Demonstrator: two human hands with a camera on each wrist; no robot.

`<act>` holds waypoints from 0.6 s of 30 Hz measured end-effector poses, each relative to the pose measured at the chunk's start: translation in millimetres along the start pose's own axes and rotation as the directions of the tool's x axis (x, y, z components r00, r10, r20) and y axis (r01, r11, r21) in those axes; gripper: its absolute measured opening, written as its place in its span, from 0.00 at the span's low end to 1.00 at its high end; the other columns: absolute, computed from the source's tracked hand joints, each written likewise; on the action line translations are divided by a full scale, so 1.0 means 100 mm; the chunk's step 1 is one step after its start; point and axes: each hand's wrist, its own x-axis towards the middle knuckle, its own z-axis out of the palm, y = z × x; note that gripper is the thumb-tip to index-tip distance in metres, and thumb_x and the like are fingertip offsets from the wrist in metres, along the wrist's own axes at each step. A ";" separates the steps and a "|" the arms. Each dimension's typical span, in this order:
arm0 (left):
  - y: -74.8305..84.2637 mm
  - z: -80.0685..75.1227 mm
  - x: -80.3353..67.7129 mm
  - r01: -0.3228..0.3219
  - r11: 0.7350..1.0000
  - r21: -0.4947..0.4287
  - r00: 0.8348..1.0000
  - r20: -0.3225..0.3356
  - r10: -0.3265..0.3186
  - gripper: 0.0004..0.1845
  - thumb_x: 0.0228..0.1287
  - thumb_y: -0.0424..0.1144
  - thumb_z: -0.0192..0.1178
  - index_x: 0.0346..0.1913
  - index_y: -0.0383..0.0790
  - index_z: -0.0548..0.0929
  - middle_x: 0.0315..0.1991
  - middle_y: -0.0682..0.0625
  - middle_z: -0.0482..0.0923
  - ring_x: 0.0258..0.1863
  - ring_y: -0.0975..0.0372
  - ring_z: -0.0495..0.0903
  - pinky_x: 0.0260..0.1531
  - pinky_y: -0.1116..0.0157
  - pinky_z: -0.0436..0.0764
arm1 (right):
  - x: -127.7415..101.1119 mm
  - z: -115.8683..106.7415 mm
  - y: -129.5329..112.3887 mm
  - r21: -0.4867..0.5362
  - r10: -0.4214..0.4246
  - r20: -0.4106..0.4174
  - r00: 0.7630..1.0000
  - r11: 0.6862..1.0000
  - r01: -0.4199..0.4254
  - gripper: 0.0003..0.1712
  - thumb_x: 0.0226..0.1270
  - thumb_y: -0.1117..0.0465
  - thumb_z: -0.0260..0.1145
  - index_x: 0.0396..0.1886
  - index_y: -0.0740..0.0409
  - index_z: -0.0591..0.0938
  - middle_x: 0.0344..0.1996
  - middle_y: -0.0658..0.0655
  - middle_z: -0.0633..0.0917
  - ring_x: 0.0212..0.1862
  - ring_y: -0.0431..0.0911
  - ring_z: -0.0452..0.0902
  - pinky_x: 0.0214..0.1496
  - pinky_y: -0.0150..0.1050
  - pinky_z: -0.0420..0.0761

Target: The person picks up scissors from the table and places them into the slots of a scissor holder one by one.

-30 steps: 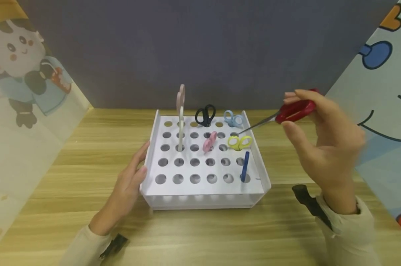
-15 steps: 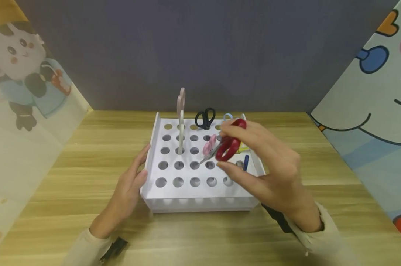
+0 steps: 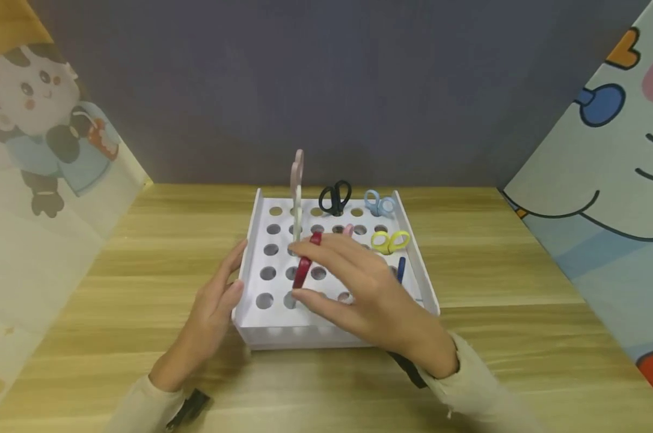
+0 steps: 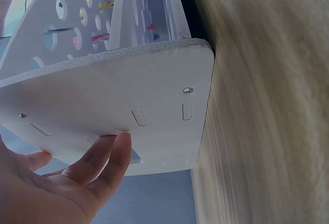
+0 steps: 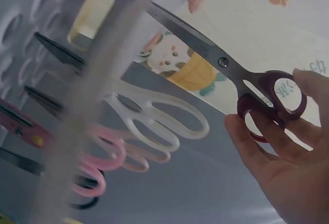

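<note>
My right hand (image 3: 364,294) grips the red handles of a pair of scissors (image 3: 303,270), blades pointing down over the front left holes of a white perforated rack (image 3: 294,338). In the right wrist view the scissors' steel blades (image 5: 198,44) reach toward the holed plate; whether the tip is inside a hole I cannot tell. My left hand (image 3: 210,307) rests on the rack's left side. In the left wrist view its straight fingers (image 4: 117,157) touch the side panel (image 4: 118,93). White scissors (image 3: 297,210) and pale pink scissors (image 3: 296,174) stand upright just behind the red ones.
Black scissors (image 3: 335,198), light blue scissors (image 3: 379,204), yellow scissors (image 3: 390,242) and dark blue scissors (image 3: 401,269) stand in rack holes. My right hand mostly hides smaller pink scissors (image 3: 349,230). Wood-grain table (image 3: 483,264) surrounds the rack; a grey panel (image 3: 326,90) rises behind.
My right hand has carried the red scissors left and down from beyond the rack's right side to its front left holes, turning the blades downward. My left hand has stayed on the rack.
</note>
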 end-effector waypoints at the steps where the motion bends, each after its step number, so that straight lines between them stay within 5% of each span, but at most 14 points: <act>1: 0.00 0.01 -0.01 0.002 1.000 -0.002 1.000 0.000 -0.002 0.32 0.75 0.28 0.43 0.79 0.49 0.57 0.70 0.41 0.68 0.47 0.52 0.84 0.38 0.62 0.87 | -0.03 0.04 0.02 -0.005 0.006 0.025 1.000 1.000 -0.006 0.24 0.66 0.57 0.71 0.57 0.65 0.80 0.45 0.56 0.83 0.48 0.46 0.79 0.56 0.36 0.80; 9: -0.01 0.03 -0.01 0.002 1.000 -0.013 1.000 0.008 -0.002 0.32 0.75 0.28 0.43 0.79 0.49 0.57 0.69 0.41 0.68 0.46 0.51 0.85 0.35 0.61 0.88 | -0.22 0.33 0.14 -0.090 0.051 0.209 0.977 0.995 -0.033 0.24 0.67 0.53 0.69 0.58 0.58 0.80 0.41 0.50 0.81 0.44 0.39 0.76 0.52 0.29 0.79; 18: -0.02 0.01 -0.03 0.016 1.000 0.015 1.000 -0.007 -0.016 0.32 0.75 0.29 0.43 0.79 0.49 0.57 0.70 0.41 0.68 0.47 0.52 0.84 0.37 0.61 0.87 | -0.24 0.30 0.11 -0.174 0.096 0.216 0.972 0.983 -0.059 0.27 0.67 0.50 0.69 0.63 0.56 0.78 0.42 0.50 0.85 0.41 0.38 0.80 0.44 0.31 0.83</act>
